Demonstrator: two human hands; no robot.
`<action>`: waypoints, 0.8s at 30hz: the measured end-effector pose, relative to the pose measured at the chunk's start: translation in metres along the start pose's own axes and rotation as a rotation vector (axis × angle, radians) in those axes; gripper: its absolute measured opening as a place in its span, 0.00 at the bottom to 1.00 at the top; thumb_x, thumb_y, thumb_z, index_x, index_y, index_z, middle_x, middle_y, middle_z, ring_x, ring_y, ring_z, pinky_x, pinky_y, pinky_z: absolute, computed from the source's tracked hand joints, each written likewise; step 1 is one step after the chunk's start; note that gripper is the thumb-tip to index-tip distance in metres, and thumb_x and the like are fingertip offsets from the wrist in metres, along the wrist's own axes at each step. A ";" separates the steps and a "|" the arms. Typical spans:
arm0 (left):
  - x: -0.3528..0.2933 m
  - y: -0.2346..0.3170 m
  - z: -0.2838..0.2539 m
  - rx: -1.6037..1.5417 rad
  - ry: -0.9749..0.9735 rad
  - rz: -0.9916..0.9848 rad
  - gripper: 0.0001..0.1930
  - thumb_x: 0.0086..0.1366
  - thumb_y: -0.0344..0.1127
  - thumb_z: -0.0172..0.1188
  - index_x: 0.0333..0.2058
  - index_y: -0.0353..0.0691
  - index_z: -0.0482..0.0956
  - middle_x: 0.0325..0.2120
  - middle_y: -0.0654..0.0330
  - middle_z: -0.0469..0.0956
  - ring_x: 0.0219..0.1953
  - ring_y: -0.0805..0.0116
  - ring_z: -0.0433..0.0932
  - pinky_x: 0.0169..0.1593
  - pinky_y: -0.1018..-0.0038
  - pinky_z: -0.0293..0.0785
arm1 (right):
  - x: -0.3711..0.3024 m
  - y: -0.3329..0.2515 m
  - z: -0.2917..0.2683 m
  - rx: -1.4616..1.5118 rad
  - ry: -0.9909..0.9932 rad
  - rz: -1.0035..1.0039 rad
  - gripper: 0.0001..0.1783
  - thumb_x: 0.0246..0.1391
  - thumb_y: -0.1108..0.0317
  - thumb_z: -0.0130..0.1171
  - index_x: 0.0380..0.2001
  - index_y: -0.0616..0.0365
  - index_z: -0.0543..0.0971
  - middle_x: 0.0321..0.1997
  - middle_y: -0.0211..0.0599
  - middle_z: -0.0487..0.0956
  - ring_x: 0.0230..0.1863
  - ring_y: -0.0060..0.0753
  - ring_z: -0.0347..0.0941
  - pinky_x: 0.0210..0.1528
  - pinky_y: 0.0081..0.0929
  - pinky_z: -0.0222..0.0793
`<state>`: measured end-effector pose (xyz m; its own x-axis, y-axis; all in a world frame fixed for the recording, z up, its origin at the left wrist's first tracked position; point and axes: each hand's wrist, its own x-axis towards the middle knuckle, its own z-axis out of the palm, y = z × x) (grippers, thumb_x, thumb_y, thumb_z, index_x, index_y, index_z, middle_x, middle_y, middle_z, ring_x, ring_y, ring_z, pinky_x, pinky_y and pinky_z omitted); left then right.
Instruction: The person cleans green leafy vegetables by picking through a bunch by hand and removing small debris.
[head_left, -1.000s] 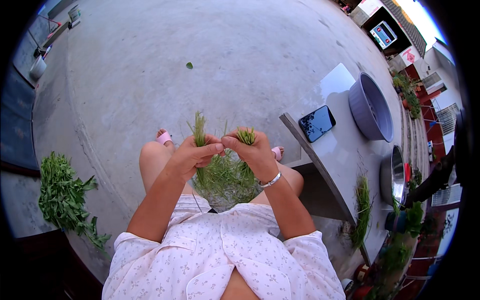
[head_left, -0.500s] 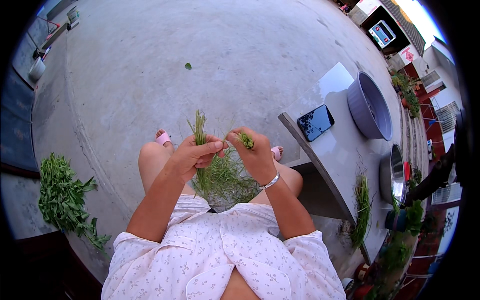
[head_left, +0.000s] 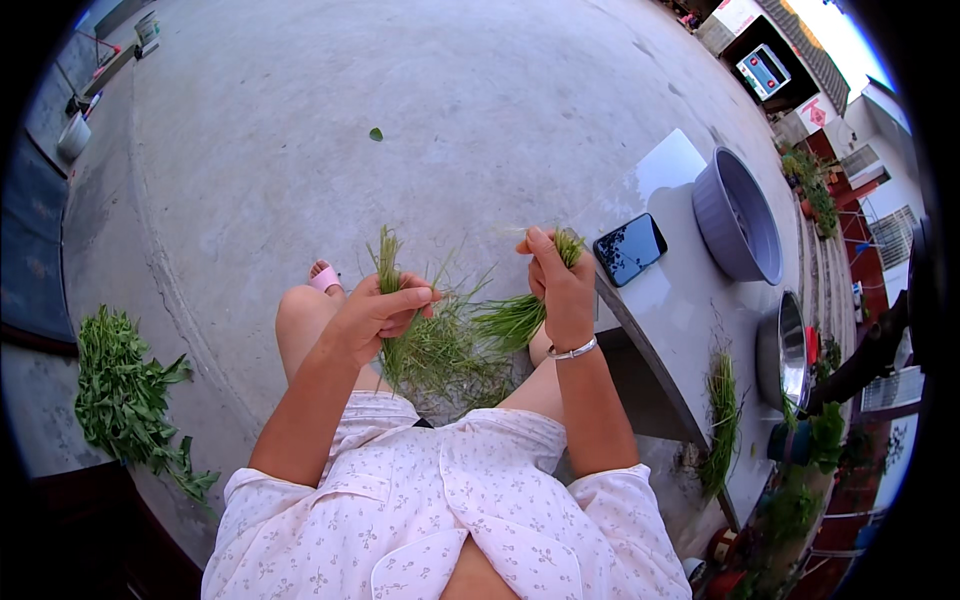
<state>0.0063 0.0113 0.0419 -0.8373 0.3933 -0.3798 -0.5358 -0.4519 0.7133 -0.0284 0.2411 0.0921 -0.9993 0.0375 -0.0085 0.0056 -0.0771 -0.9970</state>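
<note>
1. Nearest us, at the bottom of the frame, is a white cotton shirt with small floral sprigs.
2. At the centre, the fingers of our left hand are closed around a thin, upright bunch of yellow-green stalks.
3. Right of centre, our right hand, with a silver metal bracelet at the wrist, grips a thicker bunch of bright green stalks, its lower part slanting to the left; we cannot tell whether the fingertips pinch a strand.
4. Below and between both hands, a loose pile of fine green stalks spreads between the legs.
5. On the grey surface at right, we see a black smartphone, a round lavender plastic basin and a shiny steel bowl.
6. Farther out, at upper centre-left, one small green leaf lies on the concrete floor.
</note>
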 end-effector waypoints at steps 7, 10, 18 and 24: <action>0.000 0.001 0.003 0.008 -0.033 -0.012 0.06 0.61 0.34 0.62 0.33 0.39 0.79 0.24 0.65 0.76 0.14 0.87 0.57 0.17 0.88 0.50 | -0.004 0.015 0.009 -0.463 -0.148 -0.183 0.10 0.56 0.65 0.59 0.32 0.62 0.81 0.14 0.18 0.65 0.15 0.08 0.55 0.17 0.15 0.47; 0.004 -0.002 0.006 0.034 -0.084 -0.019 0.09 0.62 0.36 0.61 0.36 0.37 0.79 0.25 0.66 0.76 0.16 0.87 0.58 0.18 0.87 0.50 | -0.008 0.007 0.024 -0.207 -0.222 0.058 0.10 0.57 0.64 0.59 0.31 0.62 0.81 0.13 0.17 0.64 0.14 0.08 0.54 0.16 0.14 0.45; 0.013 0.001 -0.001 -0.015 -0.056 0.044 0.12 0.64 0.32 0.54 0.45 0.34 0.75 0.36 0.62 0.73 0.20 0.85 0.59 0.21 0.85 0.55 | 0.006 0.003 0.013 -0.128 -0.162 0.006 0.12 0.58 0.63 0.57 0.26 0.60 0.77 0.11 0.14 0.58 0.12 0.09 0.48 0.15 0.15 0.42; 0.020 -0.007 -0.011 -0.263 -0.207 0.023 0.16 0.54 0.25 0.47 0.42 0.30 0.73 0.36 0.58 0.71 0.25 0.79 0.63 0.25 0.81 0.60 | 0.000 0.004 0.016 0.136 -0.137 0.175 0.15 0.57 0.66 0.58 0.19 0.52 0.66 0.14 0.20 0.59 0.13 0.13 0.53 0.16 0.15 0.45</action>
<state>-0.0076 0.0132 0.0232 -0.8243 0.5223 -0.2184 -0.5490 -0.6434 0.5335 -0.0294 0.2252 0.0892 -0.9794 -0.1230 -0.1598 0.1826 -0.2039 -0.9618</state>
